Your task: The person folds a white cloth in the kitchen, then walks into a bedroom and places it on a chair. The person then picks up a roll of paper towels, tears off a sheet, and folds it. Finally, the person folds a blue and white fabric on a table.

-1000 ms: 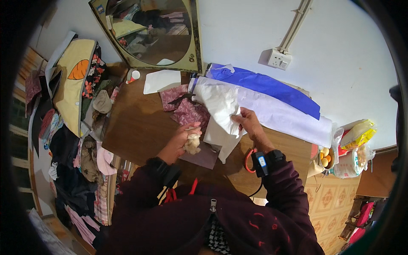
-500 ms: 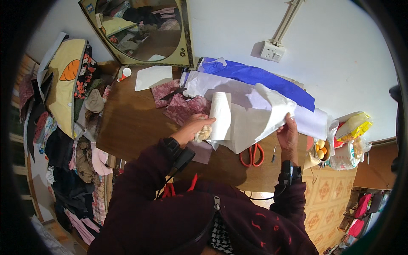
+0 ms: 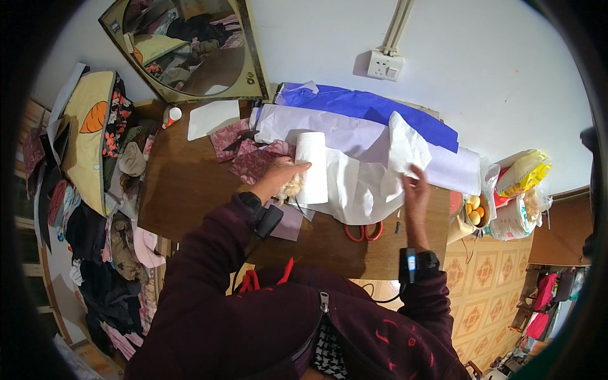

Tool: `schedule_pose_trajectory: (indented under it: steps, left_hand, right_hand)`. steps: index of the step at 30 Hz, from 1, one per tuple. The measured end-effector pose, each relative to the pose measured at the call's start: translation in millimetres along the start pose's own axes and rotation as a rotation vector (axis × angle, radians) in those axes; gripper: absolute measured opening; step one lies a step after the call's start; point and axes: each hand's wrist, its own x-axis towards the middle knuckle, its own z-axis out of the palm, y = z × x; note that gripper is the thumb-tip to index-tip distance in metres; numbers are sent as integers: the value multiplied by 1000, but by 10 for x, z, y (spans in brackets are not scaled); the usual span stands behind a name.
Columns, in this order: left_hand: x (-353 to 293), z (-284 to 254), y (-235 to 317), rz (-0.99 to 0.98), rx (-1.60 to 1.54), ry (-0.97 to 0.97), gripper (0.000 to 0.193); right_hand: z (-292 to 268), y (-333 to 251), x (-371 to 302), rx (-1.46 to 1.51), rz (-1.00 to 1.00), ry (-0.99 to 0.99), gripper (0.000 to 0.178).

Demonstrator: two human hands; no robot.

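My left hand (image 3: 273,178) is closed at the left side of a white roll (image 3: 311,168) of thin, cloth-like sheet, its thumb lying on the roll. Under the same hand shows a tan, fluffy bundle (image 3: 291,189) whose kind I cannot make out. From the roll a white sheet (image 3: 358,190) runs off to the right, sagging over the table. Its far end stands up in a fold, and my right hand (image 3: 416,190) pinches the edge there. Red-handled scissors (image 3: 363,232) lie partly covered by the sheet's near edge.
Behind the roll lie lavender material (image 3: 354,130) and blue material (image 3: 380,114). Maroon patterned cloth (image 3: 259,158) sits to the left on the brown table (image 3: 183,183). A mirror (image 3: 190,50) leans at the back left. Clothes (image 3: 95,234) are heaped at left; a bowl (image 3: 476,212) stands at right.
The sheet's loose end has dropped slightly and moved nearer the roll with my right hand, now sagging in folds and covering more of the scissors. The whole view has shifted a little.
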Motion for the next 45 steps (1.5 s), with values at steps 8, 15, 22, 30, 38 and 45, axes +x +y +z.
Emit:
schedule_pose_trajectory:
  steps: [8, 15, 22, 30, 38, 45]
  left_hand:
    - [-200, -104, 43, -3, 54, 54, 41]
    - [-404, -319, -36, -25, -39, -17, 41]
    - [-515, -538, -94, 32, -52, -16, 28]
    - [-903, -1193, -10, 116, -365, -203, 21]
    - [-1412, -2330, -193, 102, -474, -287, 23]
    - [-1562, -3298, -507, 85, -453, -95, 32]
  right_hand:
    - [1317, -119, -130, -195, 36, -573, 43]
    - [1697, -167, -166, 79, 311, -805, 53]
    - [1838, -464, -364, 130, 360, -654, 60]
    - [1630, -1347, -387, 450, 454, -570, 63]
    - [2820, -1657, -1230, 372, 463, -593, 68]
    - [4090, -1790, -1857, 280, 593, -686, 65]
